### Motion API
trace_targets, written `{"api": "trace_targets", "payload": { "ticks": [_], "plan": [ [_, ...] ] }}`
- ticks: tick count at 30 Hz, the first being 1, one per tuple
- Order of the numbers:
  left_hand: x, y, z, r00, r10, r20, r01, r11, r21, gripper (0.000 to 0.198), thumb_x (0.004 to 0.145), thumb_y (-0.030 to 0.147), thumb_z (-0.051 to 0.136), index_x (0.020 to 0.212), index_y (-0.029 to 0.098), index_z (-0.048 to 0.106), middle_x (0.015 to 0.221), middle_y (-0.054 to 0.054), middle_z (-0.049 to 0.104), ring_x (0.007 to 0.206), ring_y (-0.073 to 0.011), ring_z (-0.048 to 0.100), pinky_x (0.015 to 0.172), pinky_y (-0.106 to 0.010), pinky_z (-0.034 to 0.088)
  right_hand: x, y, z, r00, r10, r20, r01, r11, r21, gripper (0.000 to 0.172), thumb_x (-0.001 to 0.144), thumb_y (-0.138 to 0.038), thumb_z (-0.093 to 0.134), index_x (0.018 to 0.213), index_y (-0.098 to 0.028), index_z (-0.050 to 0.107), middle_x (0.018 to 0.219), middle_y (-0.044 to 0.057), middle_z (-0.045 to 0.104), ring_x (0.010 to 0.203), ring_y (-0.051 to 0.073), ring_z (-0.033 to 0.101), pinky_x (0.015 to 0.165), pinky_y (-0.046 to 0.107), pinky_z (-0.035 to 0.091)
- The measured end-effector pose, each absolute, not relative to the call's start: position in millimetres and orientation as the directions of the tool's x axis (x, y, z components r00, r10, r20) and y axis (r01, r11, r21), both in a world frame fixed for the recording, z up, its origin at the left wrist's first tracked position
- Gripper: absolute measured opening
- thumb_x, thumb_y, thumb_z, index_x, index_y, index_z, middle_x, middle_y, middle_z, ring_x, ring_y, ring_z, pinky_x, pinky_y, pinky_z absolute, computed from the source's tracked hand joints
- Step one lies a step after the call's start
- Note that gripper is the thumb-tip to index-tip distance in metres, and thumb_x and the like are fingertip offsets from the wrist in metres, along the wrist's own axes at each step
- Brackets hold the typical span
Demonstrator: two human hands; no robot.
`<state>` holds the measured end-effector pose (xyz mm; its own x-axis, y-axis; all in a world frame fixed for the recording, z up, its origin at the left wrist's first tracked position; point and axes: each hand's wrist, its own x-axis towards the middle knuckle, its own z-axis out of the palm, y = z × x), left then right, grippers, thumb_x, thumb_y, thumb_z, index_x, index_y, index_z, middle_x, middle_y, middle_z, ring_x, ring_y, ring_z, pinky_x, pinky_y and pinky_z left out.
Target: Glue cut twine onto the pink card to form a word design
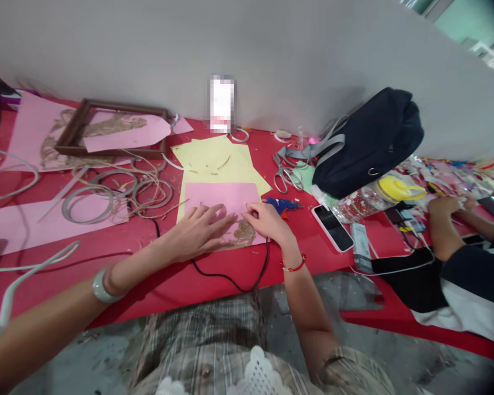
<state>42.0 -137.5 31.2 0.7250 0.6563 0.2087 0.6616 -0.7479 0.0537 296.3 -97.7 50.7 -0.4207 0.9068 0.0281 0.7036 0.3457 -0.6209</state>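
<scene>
A pink sheet (222, 193) lies over yellow sheets (241, 159) on the red table. My left hand (200, 230) rests on the pink sheet, its fingers spread and nothing held. My right hand (269, 220) is at the sheet's right side, with thumb and fingertips pinched together above a brown fibre piece (243, 233); whatever is between them is too small to make out. Just behind my right hand lies a blue glue gun (283, 204). Its black cable loops below the sheet.
Wire coils (88, 204) and a brown frame (113, 151) lie to the left. Scissors (287, 176), a phone (332, 227), a bottle (360, 202) and a dark bag (370, 145) are at the right. Another person's hands (447, 206) are at far right.
</scene>
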Motion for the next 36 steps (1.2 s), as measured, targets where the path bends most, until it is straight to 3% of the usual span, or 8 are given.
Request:
{"api": "trace_targets", "payload": {
  "ticks": [5,17,25,36],
  "plan": [
    [56,-132,33,0.756,0.630,0.179,0.635,-0.772,0.032,0.069,0.107,0.064,0.035,0.160,0.023,0.048,0.147,-0.018,0.055,0.117,-0.0338,0.054,0.104,-0.047,0.040,300,-96,48,-0.429,0.902,0.052,0.712,0.373,-0.594,0.030,0.097,-0.019,0.055,0.068,-0.022,0.047,0.068,0.000,0.055,0.070,0.016,0.053,0.071,0.030,0.035],
    [62,-131,28,0.768,0.614,0.181,0.612,-0.788,0.071,0.069,0.108,0.062,0.028,0.158,0.018,0.049,0.141,-0.019,0.057,0.111,-0.0343,0.053,0.098,-0.048,0.042,301,-98,51,-0.405,0.914,0.032,0.700,0.332,-0.633,0.025,0.083,-0.004,0.063,0.070,-0.022,0.051,0.071,-0.002,0.054,0.069,0.015,0.051,0.069,0.029,0.039],
    [64,-130,28,0.768,0.613,0.187,0.607,-0.789,0.094,0.076,0.107,0.065,0.027,0.160,0.013,0.043,0.143,-0.021,0.056,0.110,-0.0352,0.053,0.098,-0.050,0.044,308,-101,57,-0.436,0.899,0.045,0.646,0.347,-0.680,0.011,0.092,-0.008,0.064,0.087,-0.018,0.067,0.090,0.004,0.065,0.077,0.015,0.058,0.075,0.030,0.045],
    [61,-128,27,0.766,0.614,0.192,0.601,-0.789,0.126,0.070,0.108,0.062,0.029,0.159,0.017,0.048,0.144,-0.020,0.056,0.110,-0.0350,0.053,0.099,-0.051,0.044,309,-100,56,-0.496,0.866,0.067,0.635,0.414,-0.652,0.014,0.097,-0.012,0.067,0.089,-0.018,0.077,0.094,0.007,0.072,0.090,0.020,0.065,0.089,0.034,0.048]
  ]
}}
